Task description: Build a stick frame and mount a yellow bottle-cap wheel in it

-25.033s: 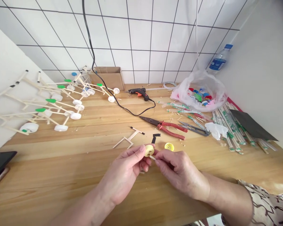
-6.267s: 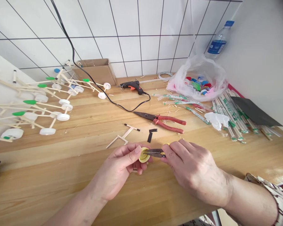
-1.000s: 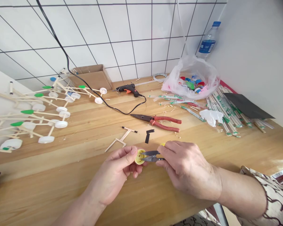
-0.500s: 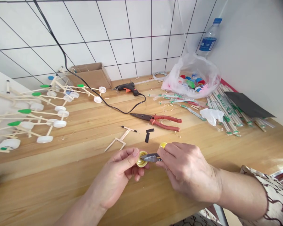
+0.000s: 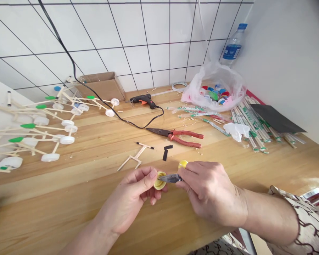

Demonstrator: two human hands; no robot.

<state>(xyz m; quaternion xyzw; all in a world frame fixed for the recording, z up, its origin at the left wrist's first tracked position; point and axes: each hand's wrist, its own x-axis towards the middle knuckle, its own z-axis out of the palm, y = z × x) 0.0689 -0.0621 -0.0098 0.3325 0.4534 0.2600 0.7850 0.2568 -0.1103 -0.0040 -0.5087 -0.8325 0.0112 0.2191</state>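
My left hand (image 5: 134, 191) pinches a yellow bottle cap (image 5: 160, 181) by its rim between thumb and fingers, the hollow side facing up and to the right. My right hand (image 5: 208, 189) is closed around what looks like a pair of scissors (image 5: 171, 177). Their pointed metal blades are together, and the tip rests inside the cap. The handles are hidden in my fist. Just behind my right knuckles shows a second yellow cap (image 5: 183, 164), partly covered. A wooden-stick frame (image 5: 136, 156) and black strips (image 5: 167, 152) lie beyond my hands.
Red-handled pliers (image 5: 180, 136) and a corded glue gun (image 5: 142, 100) lie farther back. Several stick models with white cap wheels (image 5: 50, 157) stand at left by a cardboard box (image 5: 102, 85). At right are a bag of caps (image 5: 215, 88), wrapped chopsticks (image 5: 251, 122) and a bottle (image 5: 232, 47).
The scissor blades have turned slightly inside the cap, and the cap is tilted a little differently. Both hands stay nearly in place; the view has shifted slightly.
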